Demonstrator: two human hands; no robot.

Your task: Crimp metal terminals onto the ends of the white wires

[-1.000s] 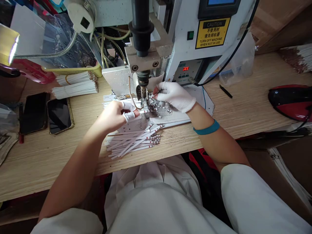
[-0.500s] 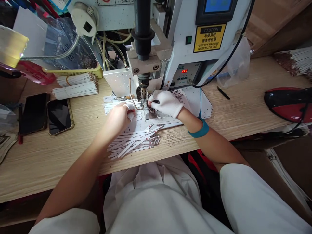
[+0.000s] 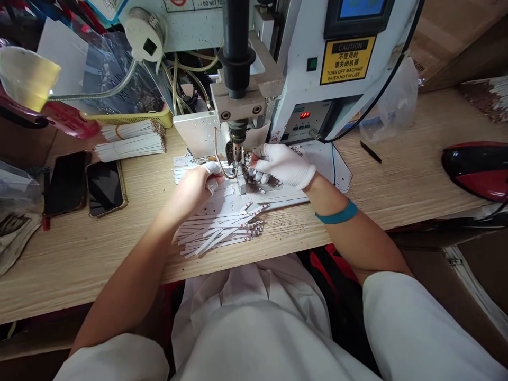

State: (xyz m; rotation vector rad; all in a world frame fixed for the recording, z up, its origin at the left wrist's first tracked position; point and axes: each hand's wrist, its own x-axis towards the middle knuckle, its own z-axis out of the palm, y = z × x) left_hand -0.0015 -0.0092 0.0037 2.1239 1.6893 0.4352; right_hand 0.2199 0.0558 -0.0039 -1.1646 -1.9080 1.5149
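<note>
My left hand [image 3: 200, 184], with white covers on some fingertips, is closed in a pinch just left of the soldering machine's tip [image 3: 237, 152]. Whatever lies between those fingers is too small to make out. White strips [image 3: 182, 173] lie under and beside it. My right hand [image 3: 284, 165], in a white glove with bare fingertips, is bent closed over small metal parts [image 3: 273, 184] right of the tip. What it pinches is hidden. A small metal block [image 3: 242, 185] stands between the hands. Nearer to me lies a loose pile of white strips [image 3: 218, 230] with metal ends.
Bundled white strips [image 3: 133, 149] lie at the left, behind two phones [image 3: 65, 182] [image 3: 105, 188]. A yellow basket [image 3: 169, 117] stands behind them. At the right are a black pen [image 3: 370, 152] and a red-black device [image 3: 476, 170]. A machine panel [image 3: 305, 120] rises behind my right hand.
My right hand has drawn away from the tip to the right, over the small metal parts. My left hand stays nearly in place. The whole view has shifted slightly.
</note>
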